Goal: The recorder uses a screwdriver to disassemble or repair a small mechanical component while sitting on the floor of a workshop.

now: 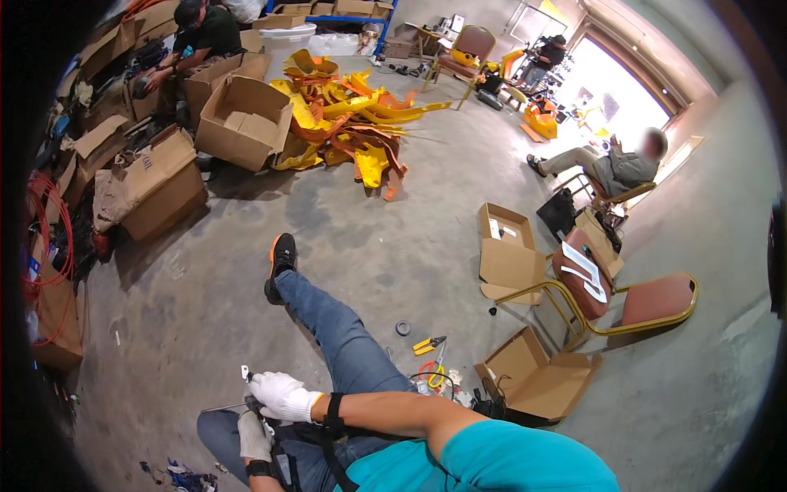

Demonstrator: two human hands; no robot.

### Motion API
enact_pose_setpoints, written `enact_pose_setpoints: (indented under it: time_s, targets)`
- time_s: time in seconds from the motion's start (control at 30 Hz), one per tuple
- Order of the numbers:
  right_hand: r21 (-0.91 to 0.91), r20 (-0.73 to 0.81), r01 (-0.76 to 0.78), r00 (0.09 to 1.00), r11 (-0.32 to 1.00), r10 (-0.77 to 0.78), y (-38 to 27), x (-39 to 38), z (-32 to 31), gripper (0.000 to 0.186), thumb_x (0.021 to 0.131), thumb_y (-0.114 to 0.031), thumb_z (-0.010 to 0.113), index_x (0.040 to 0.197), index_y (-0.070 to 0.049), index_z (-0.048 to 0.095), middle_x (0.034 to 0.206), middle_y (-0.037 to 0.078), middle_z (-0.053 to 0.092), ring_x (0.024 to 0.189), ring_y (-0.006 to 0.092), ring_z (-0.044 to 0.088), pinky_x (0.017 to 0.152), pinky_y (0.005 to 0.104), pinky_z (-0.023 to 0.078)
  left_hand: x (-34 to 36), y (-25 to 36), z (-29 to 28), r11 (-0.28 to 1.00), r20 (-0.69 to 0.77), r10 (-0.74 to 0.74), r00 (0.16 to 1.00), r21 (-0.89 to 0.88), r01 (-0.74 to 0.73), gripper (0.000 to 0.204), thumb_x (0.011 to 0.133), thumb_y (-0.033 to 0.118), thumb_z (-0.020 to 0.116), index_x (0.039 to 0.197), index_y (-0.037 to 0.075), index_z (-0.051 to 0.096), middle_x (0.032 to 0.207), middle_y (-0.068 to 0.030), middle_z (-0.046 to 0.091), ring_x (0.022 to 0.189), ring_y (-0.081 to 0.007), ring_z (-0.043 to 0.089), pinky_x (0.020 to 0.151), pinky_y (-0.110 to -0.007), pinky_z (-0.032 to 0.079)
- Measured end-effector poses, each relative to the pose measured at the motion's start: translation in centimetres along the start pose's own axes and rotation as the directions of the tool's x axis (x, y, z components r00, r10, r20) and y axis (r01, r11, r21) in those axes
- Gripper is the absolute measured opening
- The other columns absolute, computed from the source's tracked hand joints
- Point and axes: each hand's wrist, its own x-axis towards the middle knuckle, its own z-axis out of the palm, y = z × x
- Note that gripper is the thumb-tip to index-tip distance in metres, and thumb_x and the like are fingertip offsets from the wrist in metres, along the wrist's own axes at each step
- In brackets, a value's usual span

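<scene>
My right hand [283,397], in a white knitted glove, is closed over a small dark-and-silver part above my bent left leg. A small pale metal tab [245,373] sticks up beyond its fingers, and a thin rod [223,407] runs out to the left. Just below, my left hand [255,435], in a greyer glove, is closed against the underside of the same piece. The gloves hide most of it, so its kind cannot be told. On the floor to the right lie yellow-handled pliers [429,345], red-and-yellow scissors [436,374] and a dark tape roll [402,328].
Open cardboard boxes [541,373] and a tipped chair [656,310] stand at right. Yellow and orange plastic panels [352,107] are heaped ahead. Cartons [164,184] and red cable [51,246] line the left side. One person [627,168] sits at right; others are farther back.
</scene>
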Motion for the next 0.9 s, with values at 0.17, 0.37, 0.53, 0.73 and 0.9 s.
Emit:
enact_pose_setpoints:
  time_s: [0.17, 0.37, 0.53, 0.73, 0.9]
  targets:
    - [0.045, 0.001, -0.001, 1.0, 0.999, 0.001, -0.2, 0.0, -0.1, 0.034, 0.079, -0.017, 0.075, 0.107, 0.001, 0.067, 0.113, 0.02, 0.066, 0.109, 0.0384, 0.067, 0.093, 0.049, 0.057, 0.2, -0.5, -0.1, 0.999, -0.131, 0.04, 0.991, 0.02, -0.038, 0.029, 0.098, 0.021, 0.051, 0.08, 0.005, 0.068, 0.069, -0.0063, 0.064, 0.052, -0.0191, 0.056, 0.046, -0.037, 0.038]
    - [0.119, -0.022, 0.006, 1.0, 0.993, -0.004, 1.1, -0.4, 0.4, 0.039, 0.083, -0.018, 0.071, 0.115, 0.002, 0.063, 0.11, 0.022, 0.063, 0.106, 0.0426, 0.065, 0.091, 0.05, 0.055, -2.3, 2.0, 1.3, 0.984, 0.004, -0.042, 0.999, 0.171, 0.041, 0.028, 0.104, 0.026, 0.049, 0.1, 0.007, 0.07, 0.085, -0.0074, 0.071, 0.068, -0.0219, 0.067, 0.06, -0.037, 0.054]
    - [0.289, -0.014, -0.082, 0.996, 0.954, 0.09, 1.0, -0.5, 0.9, 0.037, 0.088, -0.018, 0.067, 0.119, 0.001, 0.061, 0.112, 0.023, 0.063, 0.109, 0.044, 0.064, 0.093, 0.051, 0.053, -2.8, 1.6, 2.8, 0.975, 0.063, 0.139, 0.988, -0.183, -0.125, 0.028, 0.105, 0.026, 0.049, 0.109, 0.006, 0.068, 0.095, -0.0073, 0.071, 0.077, -0.0203, 0.068, 0.064, -0.035, 0.053]
    - [0.206, -0.061, -0.036, 0.997, 0.978, 0.05, 0.5, -1.0, 0.6, 0.035, 0.088, -0.018, 0.069, 0.118, 0.0, 0.061, 0.111, 0.021, 0.063, 0.106, 0.0426, 0.065, 0.092, 0.0506, 0.054, -2.1, 1.2, 1.1, 0.99, 0.063, 0.136, 0.989, -0.052, -0.133, 0.022, 0.101, 0.017, 0.05, 0.105, 0.005, 0.068, 0.091, -0.0061, 0.068, 0.077, -0.0188, 0.065, 0.066, -0.035, 0.053]
    - [0.035, -0.101, 0.071, 0.993, 0.997, -0.067, 0.8, -0.7, 1.3, 0.039, 0.086, -0.018, 0.073, 0.116, 0.002, 0.059, 0.109, 0.021, 0.065, 0.103, 0.0415, 0.067, 0.088, 0.0502, 0.057, -1.5, 0.7, 1.0, 0.996, -0.09, 0.055, 0.994, 0.07, -0.048, 0.03, 0.097, 0.031, 0.057, 0.076, 0.01, 0.064, 0.062, -0.0021, 0.055, 0.044, -0.0185, 0.048, 0.041, -0.038, 0.033]
